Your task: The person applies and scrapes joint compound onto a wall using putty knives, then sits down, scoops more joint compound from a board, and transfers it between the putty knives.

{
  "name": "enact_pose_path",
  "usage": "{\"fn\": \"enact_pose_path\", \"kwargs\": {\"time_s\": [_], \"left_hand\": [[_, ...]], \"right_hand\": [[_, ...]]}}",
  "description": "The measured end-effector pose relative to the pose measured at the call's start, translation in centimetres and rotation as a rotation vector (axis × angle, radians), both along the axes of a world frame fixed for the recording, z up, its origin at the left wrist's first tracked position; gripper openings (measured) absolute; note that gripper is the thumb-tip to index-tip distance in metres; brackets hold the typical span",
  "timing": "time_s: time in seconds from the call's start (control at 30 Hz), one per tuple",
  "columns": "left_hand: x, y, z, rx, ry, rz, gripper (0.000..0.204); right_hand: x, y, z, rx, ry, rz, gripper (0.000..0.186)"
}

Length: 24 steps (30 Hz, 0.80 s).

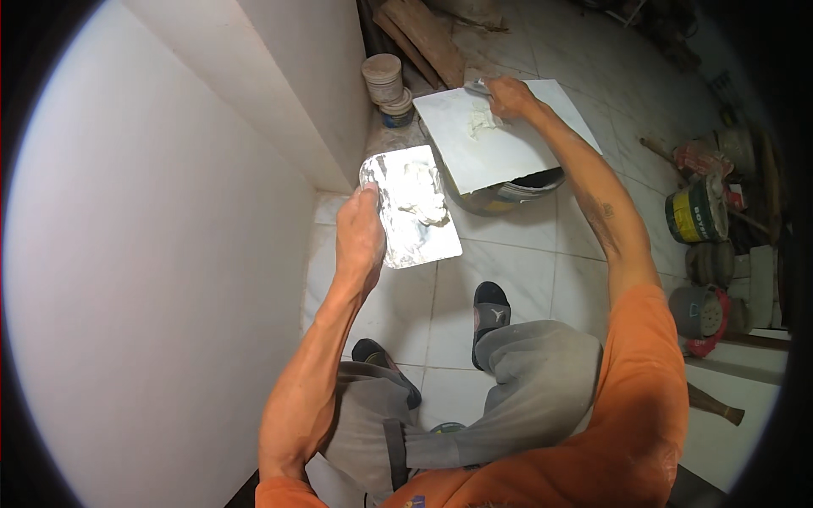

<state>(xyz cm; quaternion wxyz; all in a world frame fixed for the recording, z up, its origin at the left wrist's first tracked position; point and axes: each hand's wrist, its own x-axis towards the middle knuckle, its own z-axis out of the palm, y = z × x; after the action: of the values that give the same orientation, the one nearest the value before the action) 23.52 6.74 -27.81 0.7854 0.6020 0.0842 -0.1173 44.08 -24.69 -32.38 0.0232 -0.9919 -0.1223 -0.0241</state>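
My left hand [360, 233] grips the edge of a flat metal hawk plate [415, 237] that carries a lump of white putty [419, 196]. My right hand [511, 97] reaches forward and holds a small metal putty knife [477, 86] against a white board [491, 140]. A smear of white putty [483, 123] lies on that board just below the knife. The board rests on top of a dark bucket [517, 190] on the tiled floor.
A smooth white wall [169, 254] fills the left side. Small putty tubs [385, 85] and wooden planks [423, 38] stand by the wall corner. Paint cans [696, 212], tools and a grinder-like tool [703, 313] crowd the right. My sandalled feet [491, 309] stand on pale tiles.
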Motion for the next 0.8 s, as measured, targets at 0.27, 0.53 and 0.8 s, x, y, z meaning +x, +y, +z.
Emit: {"fn": "enact_pose_path", "kwargs": {"time_s": [0.27,0.53,0.8], "left_hand": [[0.7,-0.1,0.0,-0.006,0.039,-0.010,0.037],[0.7,-0.2,-1.2,-0.021,-0.021,0.021,0.038],[0.9,-0.5,-1.1,0.002,-0.036,-0.016,0.038]], "right_hand": [[0.2,-1.1,3.9,-0.047,0.221,0.332,0.038],[3.1,-1.1,1.9,0.127,0.078,0.124,0.030],[3.0,-0.5,2.0,-0.111,0.084,0.359,0.028]]}}
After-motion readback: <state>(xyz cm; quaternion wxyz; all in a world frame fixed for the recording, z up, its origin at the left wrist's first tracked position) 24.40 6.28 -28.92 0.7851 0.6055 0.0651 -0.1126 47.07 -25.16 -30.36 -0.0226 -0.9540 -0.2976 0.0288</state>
